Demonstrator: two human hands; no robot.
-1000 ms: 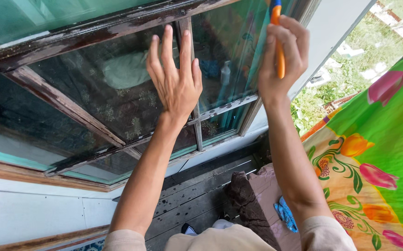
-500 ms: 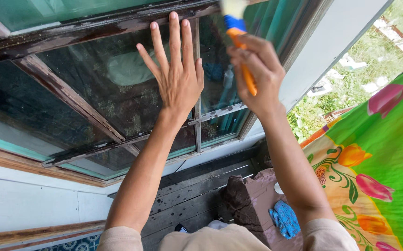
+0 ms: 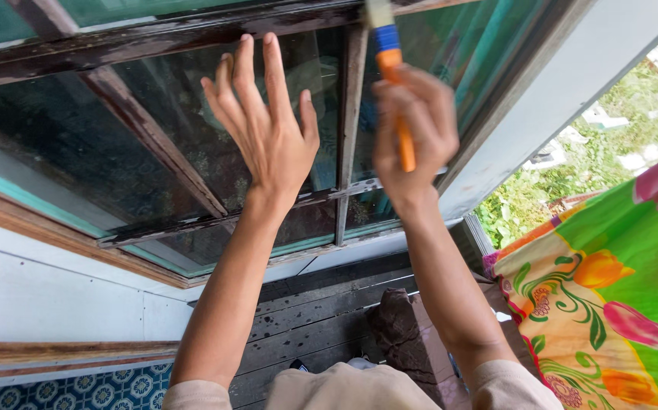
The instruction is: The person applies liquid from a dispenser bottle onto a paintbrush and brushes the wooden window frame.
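Left hand [image 3: 264, 133] splayed flat on the window pane [image 3: 154, 129], right hand [image 3: 412, 133] clamped round an orange-handled brush [image 3: 393, 72] at the weathered frame [image 3: 348, 114] — a stray bristle could smear the glass.

Left hand [image 3: 268, 137] on the window pane [image 3: 116, 144] (flat), paintbrush [image 3: 391, 68] just right.

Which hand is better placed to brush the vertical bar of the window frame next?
Right. The right hand already grips the brush, bristles up by the bar. The left hand lies flat on the glass, holding nothing.
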